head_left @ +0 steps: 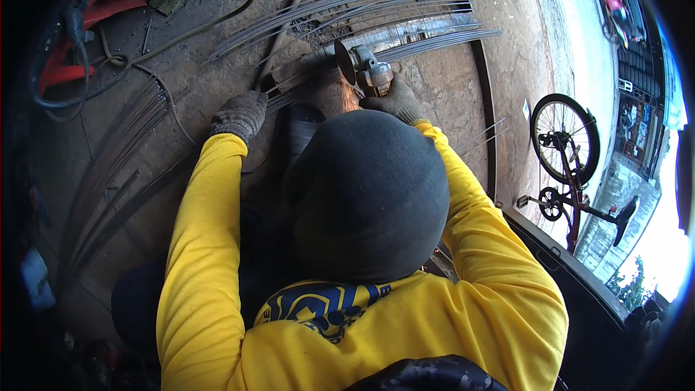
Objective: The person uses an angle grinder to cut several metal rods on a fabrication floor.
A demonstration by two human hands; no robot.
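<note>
My right hand (398, 103), in a grey knit glove, is wrapped round an angle grinder (376, 78). The grinder's disc (346, 62) stands nearly on edge, and orange sparks (350, 95) stream down below it. My left hand (241, 116), also gloved, is closed at the near ends of thin metal rods (279, 102) that run toward the disc. How many rods it grips is hidden by the glove. A metal bar (308, 62) lies just beyond, under the disc side of the grinder. The dark head covering hides the area below the sparks.
Bundles of thin rods (340, 1) lie across the far floor, more rods (130, 130) at the left. Cables (195, 32) and a red tool-like object (65, 72) sit upper left. A dark metal rail (486, 101) crosses at right, with a bicycle (568, 145) beyond.
</note>
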